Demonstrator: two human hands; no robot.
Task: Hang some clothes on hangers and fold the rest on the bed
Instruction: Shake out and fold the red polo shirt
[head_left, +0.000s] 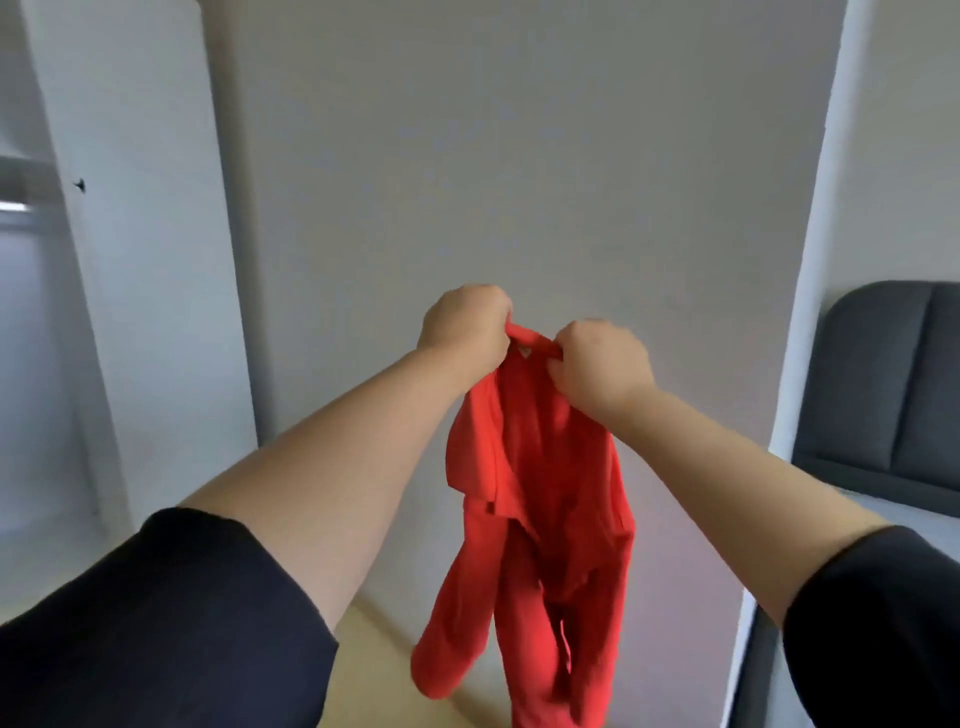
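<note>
Red shirt (540, 493): dangling by its collar (532, 344), left hand (465, 327) and right hand (602, 364) each with grip clamped there (no hanger visible). Next, likely: find a hanger, or fold on the bed (893, 384), right of the shirt.

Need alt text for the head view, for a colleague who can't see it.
The left hand and right hand grip the collar of a red shirt, holding it up before a pale wall so it hangs crumpled. A dark grey headboard shows at the right edge.
</note>
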